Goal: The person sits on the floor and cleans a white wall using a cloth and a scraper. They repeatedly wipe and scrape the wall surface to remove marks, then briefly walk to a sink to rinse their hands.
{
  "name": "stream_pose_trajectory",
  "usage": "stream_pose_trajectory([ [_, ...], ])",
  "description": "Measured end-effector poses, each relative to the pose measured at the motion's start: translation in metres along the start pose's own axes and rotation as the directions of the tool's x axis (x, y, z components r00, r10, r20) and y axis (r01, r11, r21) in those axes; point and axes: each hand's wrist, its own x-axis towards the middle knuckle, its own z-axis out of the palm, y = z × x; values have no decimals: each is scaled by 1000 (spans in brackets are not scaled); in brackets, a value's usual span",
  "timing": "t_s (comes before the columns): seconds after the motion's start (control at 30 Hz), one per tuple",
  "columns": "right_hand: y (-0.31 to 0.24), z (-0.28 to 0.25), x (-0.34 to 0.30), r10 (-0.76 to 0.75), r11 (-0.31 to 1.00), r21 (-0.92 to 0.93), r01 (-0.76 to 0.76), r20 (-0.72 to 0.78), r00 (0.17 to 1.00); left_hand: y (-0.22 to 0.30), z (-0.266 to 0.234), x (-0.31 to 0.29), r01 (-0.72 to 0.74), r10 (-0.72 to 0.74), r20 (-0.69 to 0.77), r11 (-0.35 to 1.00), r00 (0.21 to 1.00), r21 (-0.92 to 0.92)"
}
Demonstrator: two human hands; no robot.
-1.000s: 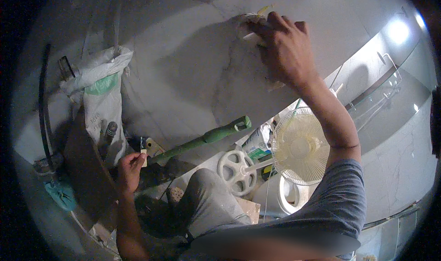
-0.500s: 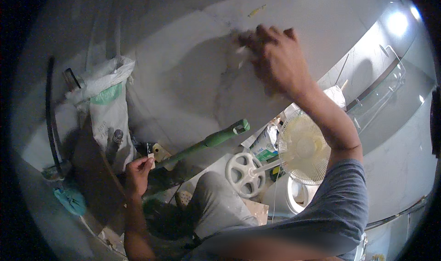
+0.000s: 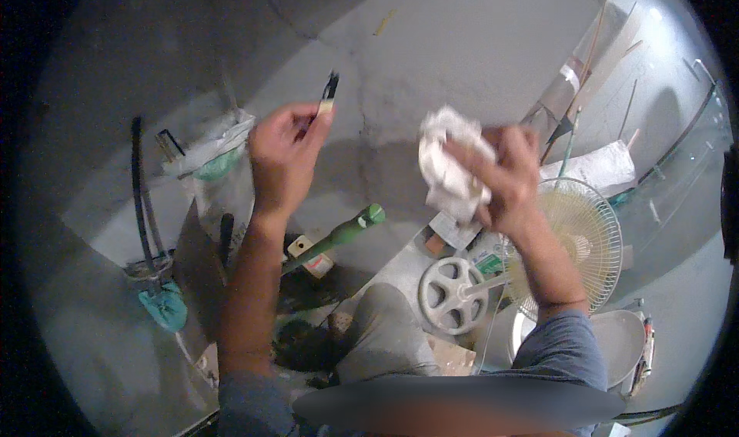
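My left hand (image 3: 283, 160) is raised in front of the pale veined wall (image 3: 431, 45), its fingers pinching a small tool with a dark tip and pale base (image 3: 330, 88). The tool's exact kind is not clear. In my right hand (image 3: 509, 177), to the right and slightly lower, is a crumpled white cloth (image 3: 446, 156). The cloth's far side and some of my fingers are hidden. A thin yellowish smear (image 3: 384, 21) marks the wall above both hands. Dark vein lines run down the wall between them.
Below my hands a green pole (image 3: 346, 231) slants upward. Right of it stand a white spoked round base (image 3: 453, 295) and a caged fan (image 3: 593, 245). At left are a white sack (image 3: 223, 141), a black strip (image 3: 138, 183) and a teal cloth bundle (image 3: 163, 306).
My left hand has risen from low beside the green pole to wall height with the small tool. My right hand has come down from the wall, and the white cloth now shows plainly.
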Motion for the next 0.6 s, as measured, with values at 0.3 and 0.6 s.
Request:
stream_pose_trajectory([
  [0.3, -164, 178, -263, 805, -207, 743, -636, 499, 321, 25, 54, 42, 10, -11, -55, 1000, 998, -11],
  [0.6, -185, 208, -285, 528, 366, 508, -780, 577, 623, 6, 66, 44, 61, -65, -3, 955, 998, -289],
])
